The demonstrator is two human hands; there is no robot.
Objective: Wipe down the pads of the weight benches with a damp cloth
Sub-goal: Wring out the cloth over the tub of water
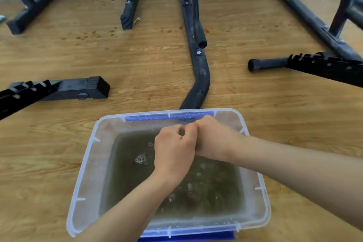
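A clear plastic tub (pixel 84 180) with blue handles sits on the wooden floor right below me, holding murky brownish water with bubbles. My left hand (pixel 173 153) and my right hand (pixel 214 139) are fisted side by side above the water near the tub's far rim. Both grip a dark cloth (pixel 182 132), of which only a sliver shows between the fingers. No bench pad is in view.
Black metal bench frames stand on the floor beyond the tub: a curved tube foot (pixel 198 76) straight ahead, a square foot (pixel 78 88) at left, a notched bar (pixel 314 65) at right, more legs (pixel 129 8) by the wall. Water spots dot the floor.
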